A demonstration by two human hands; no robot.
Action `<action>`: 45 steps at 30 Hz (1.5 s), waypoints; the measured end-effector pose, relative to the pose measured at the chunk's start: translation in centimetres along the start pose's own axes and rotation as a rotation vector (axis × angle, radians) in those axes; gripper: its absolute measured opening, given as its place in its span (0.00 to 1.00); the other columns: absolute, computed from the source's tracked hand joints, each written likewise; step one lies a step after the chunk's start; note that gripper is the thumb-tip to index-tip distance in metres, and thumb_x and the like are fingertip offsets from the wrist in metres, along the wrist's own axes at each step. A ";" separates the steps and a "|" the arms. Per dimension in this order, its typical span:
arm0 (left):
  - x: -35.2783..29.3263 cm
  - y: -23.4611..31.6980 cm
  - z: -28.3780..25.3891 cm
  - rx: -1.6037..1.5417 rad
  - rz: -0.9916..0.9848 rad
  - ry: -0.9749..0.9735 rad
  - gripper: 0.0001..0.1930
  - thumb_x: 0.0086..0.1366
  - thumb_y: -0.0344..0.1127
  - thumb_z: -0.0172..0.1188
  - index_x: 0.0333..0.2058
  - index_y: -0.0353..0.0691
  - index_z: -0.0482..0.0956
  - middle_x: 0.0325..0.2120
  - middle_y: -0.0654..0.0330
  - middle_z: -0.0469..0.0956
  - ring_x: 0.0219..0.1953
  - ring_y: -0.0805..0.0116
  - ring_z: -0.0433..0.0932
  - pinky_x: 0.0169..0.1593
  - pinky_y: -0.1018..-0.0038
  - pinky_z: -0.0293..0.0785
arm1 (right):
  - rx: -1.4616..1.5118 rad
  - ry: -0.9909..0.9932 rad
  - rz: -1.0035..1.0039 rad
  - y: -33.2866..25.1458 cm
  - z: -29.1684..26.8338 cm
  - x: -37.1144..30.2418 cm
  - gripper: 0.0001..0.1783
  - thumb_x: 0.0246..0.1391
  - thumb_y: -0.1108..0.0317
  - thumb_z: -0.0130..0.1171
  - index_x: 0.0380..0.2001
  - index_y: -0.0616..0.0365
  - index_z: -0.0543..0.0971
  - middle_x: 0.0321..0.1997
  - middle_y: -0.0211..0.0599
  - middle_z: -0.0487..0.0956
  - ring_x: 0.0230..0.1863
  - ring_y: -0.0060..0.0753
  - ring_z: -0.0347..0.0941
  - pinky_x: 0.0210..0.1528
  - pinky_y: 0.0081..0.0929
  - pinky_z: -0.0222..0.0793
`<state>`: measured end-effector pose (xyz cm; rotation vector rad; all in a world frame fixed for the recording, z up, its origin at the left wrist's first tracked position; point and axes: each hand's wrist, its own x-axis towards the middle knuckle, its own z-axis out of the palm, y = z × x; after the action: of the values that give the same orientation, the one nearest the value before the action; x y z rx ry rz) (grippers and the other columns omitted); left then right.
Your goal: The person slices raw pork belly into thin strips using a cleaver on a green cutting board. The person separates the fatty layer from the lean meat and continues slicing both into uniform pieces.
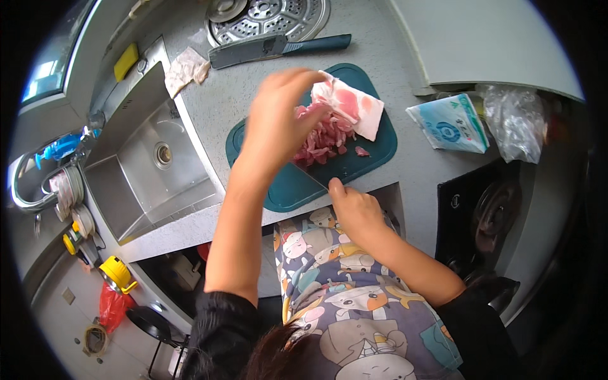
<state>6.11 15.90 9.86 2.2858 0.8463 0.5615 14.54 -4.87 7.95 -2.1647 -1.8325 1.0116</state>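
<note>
A dark green cutting board (291, 192) lies on the counter, bearing a heap of small cut pink meat pieces (326, 140). Behind and right of the heap rests a larger slab of pale, fatty meat (367, 114). Over the heap's left side is my left hand (278, 114), slightly blurred, thumb and fingers apart in a curve with nothing visible between them. My right hand (354, 209), at the board's near edge, is closed around a knife's handle. The knife's thin blade (310, 176) shows nearly edge-on, pointing left and away toward the heap; the fist hides the handle.
Behind the board lies a cleaver (253, 52) with a dark handle, near a round perforated metal rack (266, 16). A steel sink (183, 164) is at left, a crumpled pale cloth-like piece (187, 71) by its corner. Rightward are a blue-white packet (449, 123), clear plastic bag (516, 120) and black stove (468, 209).
</note>
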 end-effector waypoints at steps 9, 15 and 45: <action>7.4 0.9 8.3 0.444 0.149 -0.757 0.22 0.38 0.38 0.74 0.36 0.44 0.81 0.36 0.59 0.78 0.45 0.57 0.76 0.46 0.62 0.72 | 0.018 0.042 -0.045 -0.5 0.5 -0.3 0.16 0.54 0.73 0.49 0.47 0.62 0.68 0.23 0.46 0.78 0.22 0.50 0.78 0.23 0.41 0.75; 7.0 2.0 6.6 0.307 0.089 -0.853 0.19 0.39 0.38 0.73 0.33 0.42 0.80 0.33 0.54 0.80 0.39 0.54 0.79 0.41 0.61 0.73 | 0.012 0.033 -0.040 -0.6 0.4 -0.2 0.17 0.55 0.73 0.49 0.48 0.64 0.68 0.23 0.46 0.78 0.24 0.50 0.78 0.25 0.41 0.75; -15.1 -0.7 7.7 -0.654 -0.871 0.859 0.17 0.61 0.35 0.66 0.42 0.33 0.69 0.40 0.58 0.75 0.41 0.73 0.74 0.47 0.76 0.71 | 0.186 -0.025 0.105 -3.1 0.7 2.1 0.08 0.60 0.71 0.47 0.39 0.60 0.61 0.21 0.54 0.76 0.24 0.63 0.75 0.26 0.54 0.70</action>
<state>-0.40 2.72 1.44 0.8821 1.6124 1.1750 11.67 -2.38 8.17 -2.1641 -1.5792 1.1843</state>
